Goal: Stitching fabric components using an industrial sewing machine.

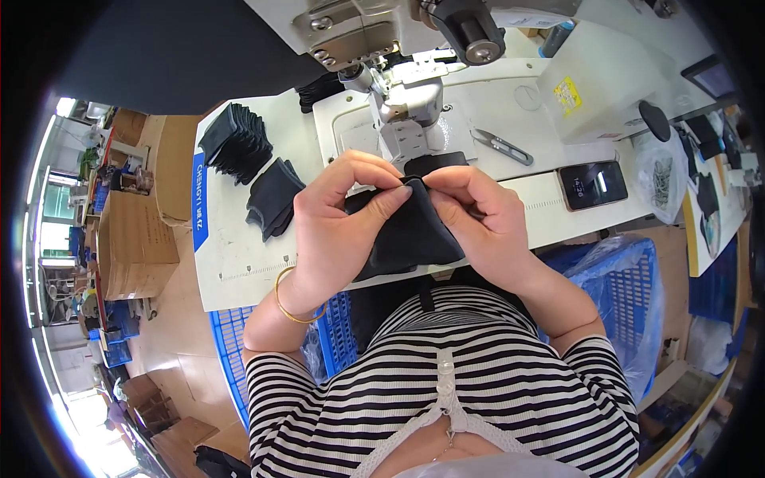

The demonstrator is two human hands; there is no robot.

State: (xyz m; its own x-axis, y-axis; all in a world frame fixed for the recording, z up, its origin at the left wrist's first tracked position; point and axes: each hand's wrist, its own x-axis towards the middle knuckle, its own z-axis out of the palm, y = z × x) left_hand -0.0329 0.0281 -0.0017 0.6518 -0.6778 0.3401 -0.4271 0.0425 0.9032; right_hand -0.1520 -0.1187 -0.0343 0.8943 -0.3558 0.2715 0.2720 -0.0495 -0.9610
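Between my two hands, at the front of the sewing table, is a black fabric piece [414,233]. My left hand [344,217] pinches its upper edge with thumb and forefinger. Close beside it, my right hand [480,217] pinches the same edge, thumb and fingers closed on the cloth. The fabric hangs down below the fingertips toward the table's front edge. Just beyond my hands stands the sewing machine [410,107], with another dark fabric piece [434,162] lying at its near side. The fingers curled behind the cloth are partly hidden.
Stacked black fabric pieces [236,142] and a smaller pile [273,197] lie on the left of the table. Right of the machine are thread snips [504,146] and a phone [593,186]. Blue plastic baskets [625,307] stand below the table edge. Cardboard boxes [137,247] are at left.
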